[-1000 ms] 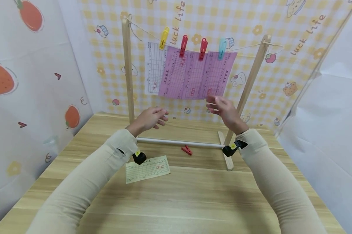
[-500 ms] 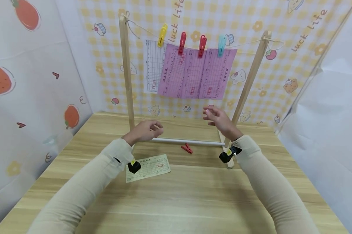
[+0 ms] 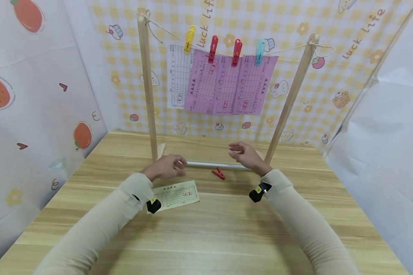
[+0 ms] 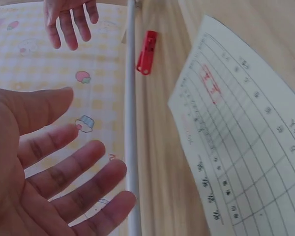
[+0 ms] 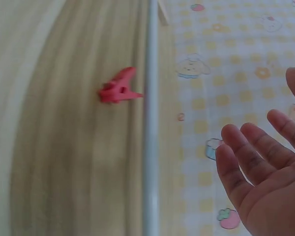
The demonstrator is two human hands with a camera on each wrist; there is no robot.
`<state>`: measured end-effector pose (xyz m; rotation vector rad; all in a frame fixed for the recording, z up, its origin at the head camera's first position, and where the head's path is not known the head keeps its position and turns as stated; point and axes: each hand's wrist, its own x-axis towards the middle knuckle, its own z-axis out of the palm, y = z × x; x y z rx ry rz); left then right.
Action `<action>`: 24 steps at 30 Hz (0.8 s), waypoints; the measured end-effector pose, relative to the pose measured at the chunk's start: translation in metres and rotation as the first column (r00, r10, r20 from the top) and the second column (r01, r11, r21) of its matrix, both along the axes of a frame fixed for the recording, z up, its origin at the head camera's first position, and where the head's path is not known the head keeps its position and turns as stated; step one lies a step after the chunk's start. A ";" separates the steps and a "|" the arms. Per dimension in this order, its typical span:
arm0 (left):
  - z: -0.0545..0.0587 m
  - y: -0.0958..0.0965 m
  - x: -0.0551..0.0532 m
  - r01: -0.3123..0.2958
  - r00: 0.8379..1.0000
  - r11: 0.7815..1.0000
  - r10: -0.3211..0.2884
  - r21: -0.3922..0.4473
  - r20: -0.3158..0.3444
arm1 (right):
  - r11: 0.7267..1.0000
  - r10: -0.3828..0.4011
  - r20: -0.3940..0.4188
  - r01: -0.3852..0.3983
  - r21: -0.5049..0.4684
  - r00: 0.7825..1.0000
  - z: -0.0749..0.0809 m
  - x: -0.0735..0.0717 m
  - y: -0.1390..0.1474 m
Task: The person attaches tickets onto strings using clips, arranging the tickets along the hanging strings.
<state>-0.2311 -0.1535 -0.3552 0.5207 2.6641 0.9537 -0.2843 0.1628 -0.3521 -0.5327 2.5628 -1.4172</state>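
Observation:
My left hand (image 3: 166, 167) hovers above the rack's crossbar near the left post, its fingers loosely spread and holding nothing. A pale green printed slip (image 3: 177, 194) lies on the table just below that wrist. Over the bar's right part, my right hand (image 3: 246, 156) hangs in the air, fingers relaxed and bare. Between the hands, a red clothespin (image 3: 218, 173) lies on the table in front of the bar; the right wrist view shows the same clothespin (image 5: 119, 87) close to the bar. Neither hand touches the slip or the clothespin.
A string between two wooden posts (image 3: 147, 88) carries a white slip (image 3: 179, 76) and several pink slips (image 3: 223, 88). Yellow (image 3: 189, 39), red and light blue clothespins (image 3: 260, 51) clip them. A white crossbar (image 3: 210, 164) joins the posts low down.
Both hands have come down and nearer, away from the hanging slips toward the crossbar. The head view has tilted slightly. The slips and the loose clothespin stay in place.

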 end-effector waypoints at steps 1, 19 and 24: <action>-0.002 0.000 0.000 0.009 1.000 1.000 -0.009 -0.009 -0.004 | 1.000 0.000 -0.011 0.001 0.018 1.000 -0.003 0.000 -0.001; -0.023 0.002 0.011 -0.053 0.993 0.989 0.067 -0.140 0.097 | 0.977 0.024 0.007 -0.025 0.212 1.000 -0.043 0.009 -0.020; -0.026 0.005 0.017 -0.029 0.996 0.960 0.050 -0.278 0.069 | 0.965 0.017 0.032 -0.025 0.262 0.999 -0.052 0.011 -0.023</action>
